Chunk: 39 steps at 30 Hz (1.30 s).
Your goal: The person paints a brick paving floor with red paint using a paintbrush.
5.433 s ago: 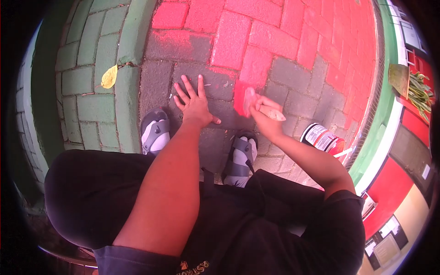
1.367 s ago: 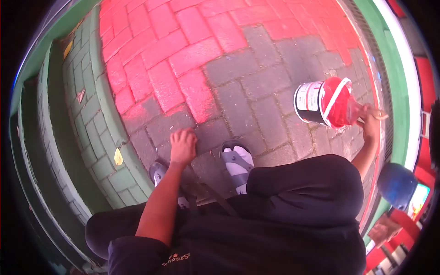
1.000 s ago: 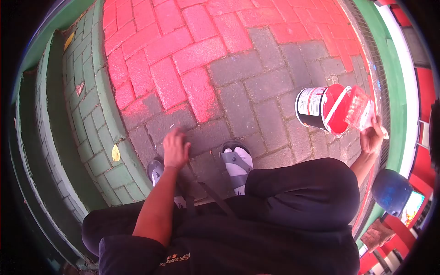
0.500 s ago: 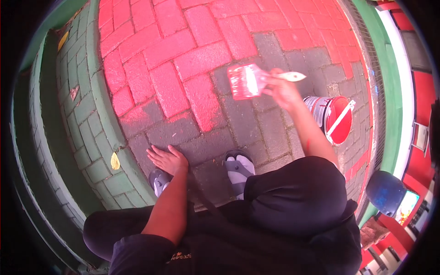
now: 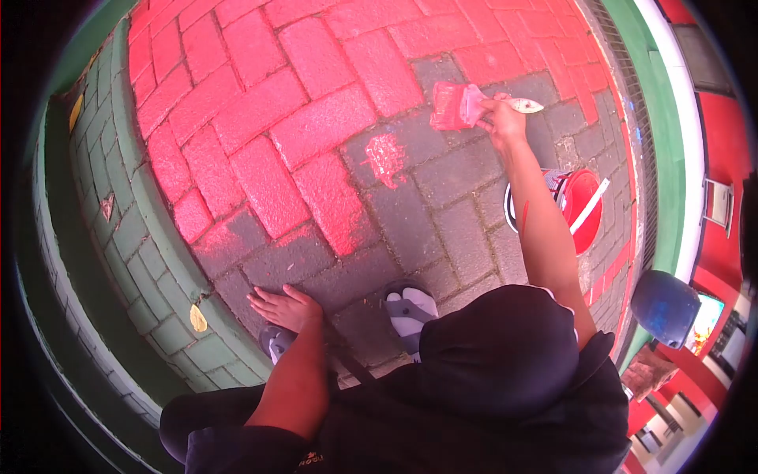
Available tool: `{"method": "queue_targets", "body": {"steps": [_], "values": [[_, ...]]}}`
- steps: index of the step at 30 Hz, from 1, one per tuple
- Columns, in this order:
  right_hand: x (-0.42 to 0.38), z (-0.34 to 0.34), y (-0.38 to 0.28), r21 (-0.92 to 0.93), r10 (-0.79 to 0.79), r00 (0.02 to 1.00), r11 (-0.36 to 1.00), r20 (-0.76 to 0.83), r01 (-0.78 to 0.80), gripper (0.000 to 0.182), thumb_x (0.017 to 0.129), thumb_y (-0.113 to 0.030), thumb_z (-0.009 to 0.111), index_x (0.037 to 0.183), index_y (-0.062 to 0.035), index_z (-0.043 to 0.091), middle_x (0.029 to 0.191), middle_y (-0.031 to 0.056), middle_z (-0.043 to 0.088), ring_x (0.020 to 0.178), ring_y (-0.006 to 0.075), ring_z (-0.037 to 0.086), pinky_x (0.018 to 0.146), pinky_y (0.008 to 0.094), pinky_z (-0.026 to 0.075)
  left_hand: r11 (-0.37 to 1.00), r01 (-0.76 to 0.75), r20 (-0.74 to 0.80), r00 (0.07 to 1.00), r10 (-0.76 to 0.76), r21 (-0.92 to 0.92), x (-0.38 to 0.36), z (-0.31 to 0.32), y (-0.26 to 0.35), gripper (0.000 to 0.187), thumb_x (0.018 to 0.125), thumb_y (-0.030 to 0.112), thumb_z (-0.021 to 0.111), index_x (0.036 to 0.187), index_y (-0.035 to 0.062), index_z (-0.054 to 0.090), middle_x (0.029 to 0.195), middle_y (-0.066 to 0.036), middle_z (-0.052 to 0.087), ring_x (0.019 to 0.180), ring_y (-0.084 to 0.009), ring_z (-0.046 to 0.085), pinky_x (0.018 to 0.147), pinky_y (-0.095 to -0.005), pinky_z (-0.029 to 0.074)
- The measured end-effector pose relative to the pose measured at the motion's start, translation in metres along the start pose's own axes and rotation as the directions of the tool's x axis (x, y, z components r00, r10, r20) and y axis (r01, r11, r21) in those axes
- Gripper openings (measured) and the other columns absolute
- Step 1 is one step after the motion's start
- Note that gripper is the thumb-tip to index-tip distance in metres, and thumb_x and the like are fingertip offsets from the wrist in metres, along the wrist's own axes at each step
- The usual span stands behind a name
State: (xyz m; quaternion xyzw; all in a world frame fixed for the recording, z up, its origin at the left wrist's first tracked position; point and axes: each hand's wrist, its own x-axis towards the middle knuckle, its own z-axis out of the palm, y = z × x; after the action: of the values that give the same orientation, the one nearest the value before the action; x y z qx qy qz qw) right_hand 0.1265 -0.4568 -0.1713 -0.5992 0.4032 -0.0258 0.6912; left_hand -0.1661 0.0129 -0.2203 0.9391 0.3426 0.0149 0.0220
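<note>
My right hand (image 5: 502,118) grips the pale handle of a wide paintbrush (image 5: 459,106), whose bristles are covered in red paint. The brush is over grey paving at the edge of the red-painted bricks (image 5: 328,122); whether it touches is hard to tell. A fresh red patch (image 5: 384,158) lies on a grey brick to the left of the brush. Below my right hand, partly behind my forearm, stands a paint bucket (image 5: 583,207) with red inside and a white handle. My left hand (image 5: 286,308) is empty, fingers spread, by my left foot.
A green kerb (image 5: 162,213) and green paving with a yellow leaf (image 5: 198,318) run along the left. My sandalled foot (image 5: 410,314) rests on grey bricks. A drain grate (image 5: 649,150) borders the right side, with a dark blue object (image 5: 665,309) beyond it.
The brush and my right hand have moved up and to the right. A red patch now shows on the grey brick where the brush was. My left hand stays beside my foot.
</note>
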Motion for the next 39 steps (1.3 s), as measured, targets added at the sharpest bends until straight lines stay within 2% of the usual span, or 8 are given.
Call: {"method": "queue_targets", "body": {"steps": [5,7,10,16,24,29,33,39], "values": [[0.029,0.011,-0.038,-0.358,-0.433,0.901,0.838,0.024,0.412,0.014,0.083,0.001,0.065,0.075,-0.0086,0.061,0.073,-0.0004,0.066,0.066,0.0149,0.065,0.063,0.0335,0.053,1.000,-0.006,0.000,1.000,0.006,0.011,0.001,0.001,0.000,0.074,0.100,0.044,0.042,0.158,0.0028,0.022,0.165,-0.024,0.016,0.152,-0.0427,0.017,0.121,-0.0567,0.018],[0.010,0.038,-0.065,-0.646,-0.603,0.765,0.495,0.226,0.581,0.008,0.084,-0.002,0.063,0.077,-0.0055,0.064,0.079,0.0035,0.073,0.072,0.0126,0.069,0.068,0.0346,0.054,1.000,-0.002,0.010,1.000,0.002,0.023,0.000,0.000,0.000,0.074,0.100,0.044,0.042,0.158,0.0025,0.022,0.165,-0.024,0.016,0.152,-0.0428,0.017,0.121,-0.0566,0.018],[0.028,0.053,-0.029,-0.232,-0.718,0.449,0.387,0.531,0.893,0.011,0.079,-0.003,0.068,0.074,-0.0030,0.058,0.079,0.0067,0.074,0.076,0.0191,0.072,0.065,0.0350,0.052,1.000,-0.001,0.013,1.000,0.000,0.023,0.000,0.000,0.000,0.074,0.100,0.044,0.042,0.158,0.0021,0.022,0.165,-0.024,0.015,0.152,-0.0430,0.016,0.122,-0.0566,0.018],[-0.048,0.002,0.004,-0.545,-0.470,0.541,0.143,0.697,0.826,0.005,0.076,-0.006,0.058,0.075,-0.0083,0.063,0.082,0.0100,0.072,0.079,0.0407,0.065,0.067,0.0397,0.052,1.000,0.009,0.011,1.000,-0.008,-0.007,0.001,-0.001,0.003,0.074,0.100,0.043,0.043,0.157,0.0019,0.022,0.165,-0.025,0.015,0.152,-0.0436,0.017,0.121,-0.0574,0.018],[-0.053,0.027,-0.063,-0.512,-0.463,0.774,0.582,0.431,0.632,0.024,0.086,-0.010,0.074,0.071,-0.0020,0.056,0.068,0.0022,0.061,0.064,0.0090,0.057,0.061,0.0269,0.047,1.000,-0.010,-0.018,1.000,0.010,0.008,-0.001,0.004,-0.002,0.072,0.100,0.043,0.043,0.157,0.0025,0.024,0.165,-0.024,0.016,0.151,-0.0448,0.019,0.121,-0.0577,0.019],[0.014,0.066,-0.044,-0.304,-0.693,0.464,0.351,0.551,0.886,0.008,0.080,-0.004,0.065,0.074,-0.0031,0.060,0.077,0.0138,0.069,0.072,0.0204,0.069,0.066,0.0344,0.050,1.000,0.010,-0.004,1.000,-0.010,0.006,0.000,-0.002,0.004,0.072,0.100,0.042,0.043,0.157,0.0018,0.024,0.165,-0.025,0.016,0.151,-0.0448,0.019,0.121,-0.0571,0.019],[-0.005,0.040,-0.004,-0.491,-0.478,0.503,0.161,0.720,0.856,0.003,0.076,-0.010,0.062,0.075,-0.0084,0.063,0.084,0.0152,0.069,0.078,0.0354,0.069,0.067,0.0384,0.052,1.000,0.010,0.007,1.000,-0.010,0.000,0.000,-0.003,0.003,0.072,0.100,0.041,0.044,0.157,0.0013,0.024,0.164,-0.024,0.017,0.151,-0.0443,0.019,0.122,-0.0563,0.019],[-0.076,-0.006,-0.007,-0.491,-0.321,0.570,0.298,0.757,0.819,0.010,0.078,-0.008,0.065,0.073,-0.0049,0.058,0.075,0.0119,0.068,0.070,0.0274,0.066,0.066,0.0368,0.051,0.999,0.003,-0.002,1.000,-0.003,0.039,0.001,-0.006,0.006,0.070,0.101,0.040,0.044,0.156,0.0008,0.026,0.162,-0.027,0.021,0.150,-0.0444,0.021,0.121,-0.0551,0.020]]}}
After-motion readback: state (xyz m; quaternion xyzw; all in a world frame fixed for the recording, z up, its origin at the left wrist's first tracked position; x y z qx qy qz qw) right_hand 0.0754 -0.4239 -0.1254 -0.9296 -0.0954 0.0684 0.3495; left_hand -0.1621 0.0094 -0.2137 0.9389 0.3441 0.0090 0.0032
